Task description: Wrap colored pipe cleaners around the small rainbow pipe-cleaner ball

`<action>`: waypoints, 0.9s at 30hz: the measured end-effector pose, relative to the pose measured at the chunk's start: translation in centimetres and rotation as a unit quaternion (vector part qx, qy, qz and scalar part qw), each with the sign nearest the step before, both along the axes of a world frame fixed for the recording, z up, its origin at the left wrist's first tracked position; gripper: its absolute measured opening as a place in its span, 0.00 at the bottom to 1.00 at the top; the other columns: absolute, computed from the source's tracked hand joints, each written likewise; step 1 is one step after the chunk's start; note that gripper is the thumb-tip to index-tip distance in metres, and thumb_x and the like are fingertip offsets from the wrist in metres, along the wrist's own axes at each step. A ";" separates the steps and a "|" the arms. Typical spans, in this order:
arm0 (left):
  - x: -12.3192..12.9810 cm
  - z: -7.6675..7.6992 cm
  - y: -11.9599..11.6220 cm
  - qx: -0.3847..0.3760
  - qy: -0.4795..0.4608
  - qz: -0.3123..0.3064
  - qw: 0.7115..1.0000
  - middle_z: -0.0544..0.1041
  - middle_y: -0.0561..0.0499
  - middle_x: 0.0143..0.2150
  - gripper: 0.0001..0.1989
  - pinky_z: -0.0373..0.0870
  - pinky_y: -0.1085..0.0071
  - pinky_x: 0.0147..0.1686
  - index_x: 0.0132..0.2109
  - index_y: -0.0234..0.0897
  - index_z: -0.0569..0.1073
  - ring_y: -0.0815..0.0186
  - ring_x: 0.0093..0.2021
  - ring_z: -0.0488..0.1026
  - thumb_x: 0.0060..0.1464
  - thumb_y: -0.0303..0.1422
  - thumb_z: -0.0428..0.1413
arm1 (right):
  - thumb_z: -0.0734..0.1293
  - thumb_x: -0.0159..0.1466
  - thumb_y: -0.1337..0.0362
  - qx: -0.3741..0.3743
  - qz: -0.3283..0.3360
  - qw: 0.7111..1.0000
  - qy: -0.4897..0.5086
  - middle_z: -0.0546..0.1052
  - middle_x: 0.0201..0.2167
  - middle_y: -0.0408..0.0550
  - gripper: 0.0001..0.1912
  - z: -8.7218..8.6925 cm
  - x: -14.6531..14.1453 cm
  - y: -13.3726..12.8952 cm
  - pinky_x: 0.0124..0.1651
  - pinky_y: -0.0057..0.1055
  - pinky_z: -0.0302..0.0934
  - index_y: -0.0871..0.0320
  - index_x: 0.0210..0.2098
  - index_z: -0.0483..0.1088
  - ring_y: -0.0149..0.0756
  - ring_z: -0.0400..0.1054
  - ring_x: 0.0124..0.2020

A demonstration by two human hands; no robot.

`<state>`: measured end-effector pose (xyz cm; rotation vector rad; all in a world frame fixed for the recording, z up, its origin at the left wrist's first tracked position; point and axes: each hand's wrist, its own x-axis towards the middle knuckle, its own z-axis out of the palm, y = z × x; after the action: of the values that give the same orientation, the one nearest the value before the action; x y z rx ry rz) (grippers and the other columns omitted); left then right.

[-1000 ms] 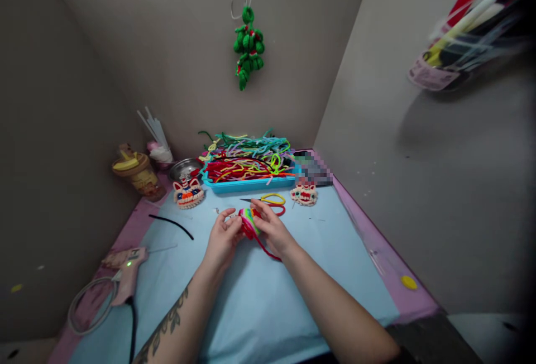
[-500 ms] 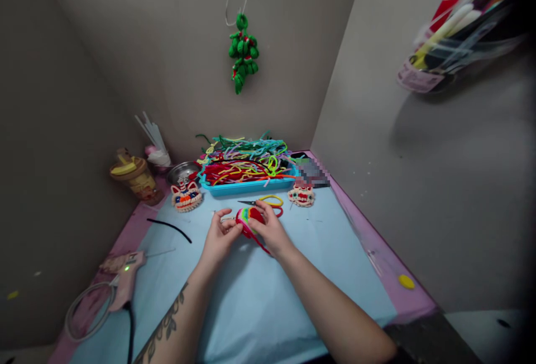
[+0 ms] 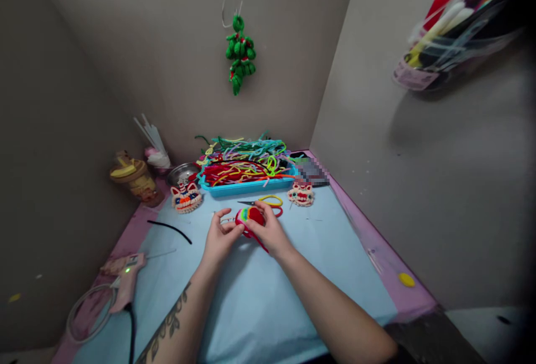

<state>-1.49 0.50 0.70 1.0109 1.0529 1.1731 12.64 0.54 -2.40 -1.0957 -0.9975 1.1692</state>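
Note:
A small rounded piece of red pipe cleaner work with rainbow bands [image 3: 250, 216] is held between my two hands above the blue table cover [image 3: 268, 297]. My left hand [image 3: 221, 236] pinches its left edge with thumb and a finger, the forefinger raised. My right hand [image 3: 271, 233] grips it from the right, thumb across the front. From its underside a red strand hangs down beside my right hand. Just behind the piece lie scissors [image 3: 274, 201] with yellow and red handles, partly covered by my right fingers.
A blue tray [image 3: 247, 189] heaped with colourful pipe cleaners stands at the back. Two lion-face pieces [image 3: 186, 197] flank it. A pink glue gun [image 3: 127, 283] with a green light and a black pipe cleaner [image 3: 171, 227] lie left. Walls rise behind and on both sides.
The piece has turned slightly in my fingers, and its red strand looks shorter and closer to my right hand. Otherwise only the view has shifted a little.

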 end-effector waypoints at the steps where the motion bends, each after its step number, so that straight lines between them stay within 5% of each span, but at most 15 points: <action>1: 0.1 0.0 0.0 -0.012 -0.003 -0.003 1.000 0.79 0.53 0.24 0.35 0.68 0.71 0.33 0.51 0.36 0.60 0.66 0.26 0.75 0.38 0.35 0.68 | 0.73 0.51 0.57 0.003 0.001 1.000 -0.005 0.67 0.56 0.53 0.34 0.0 0.0 0.0 0.57 0.39 0.59 0.55 0.54 0.61 0.42 0.65 0.54; 8: 0.5 -0.2 0.2 -0.023 -0.027 0.021 0.999 0.78 0.54 0.23 0.36 0.68 0.74 0.30 0.51 0.35 0.60 0.69 0.23 0.74 0.36 0.35 0.69 | 0.68 0.57 0.59 0.072 -0.021 0.993 -0.087 0.69 0.53 0.53 0.25 0.2 0.0 -0.1 0.55 0.41 0.60 0.54 0.53 0.61 0.43 0.65 0.54; 11: 0.3 -0.3 0.3 -0.003 -0.037 0.074 0.997 0.79 0.54 0.25 0.34 0.68 0.75 0.31 0.51 0.37 0.60 0.69 0.24 0.75 0.39 0.34 0.67 | 0.66 0.59 0.61 0.158 -0.107 0.955 -0.226 0.71 0.44 0.53 0.12 1.0 0.3 -0.8 0.53 0.43 0.60 0.56 0.43 0.66 0.44 0.65 0.49; 14: 0.1 -0.4 0.3 0.000 -0.056 0.104 0.993 0.79 0.54 0.26 0.34 0.69 0.74 0.32 0.51 0.37 0.60 0.68 0.25 0.76 0.39 0.34 0.67 | 0.65 0.60 0.64 0.197 -0.078 0.922 -0.324 0.71 0.35 0.50 0.04 1.7 0.2 -1.6 0.48 0.40 0.62 0.56 0.35 0.67 0.42 0.66 0.41; 20: 0.3 -0.5 0.2 -0.010 -0.101 0.133 0.986 0.80 0.52 0.28 0.34 0.71 0.73 0.34 0.50 0.38 0.59 0.68 0.27 0.77 0.38 0.32 0.68 | 0.62 0.62 0.70 0.208 -0.018 0.920 -0.331 0.75 0.35 0.49 0.10 1.5 -0.7 -2.2 0.41 0.34 0.66 0.56 0.42 0.70 0.39 0.70 0.38; 27: 0.4 -0.5 0.4 -0.052 -0.163 0.151 0.974 0.78 0.52 0.27 0.31 0.73 0.73 0.31 0.46 0.38 0.60 0.67 0.26 0.77 0.37 0.29 0.69 | 0.60 0.65 0.71 0.299 -0.021 0.877 -0.376 0.75 0.30 0.50 0.13 1.2 -1.0 -2.3 0.38 0.31 0.67 0.56 0.41 0.75 0.37 0.70 0.33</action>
<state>-1.04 0.88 0.20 0.5608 1.0122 1.4581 11.65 -1.81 -1.24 -1.0483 -1.7749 0.2967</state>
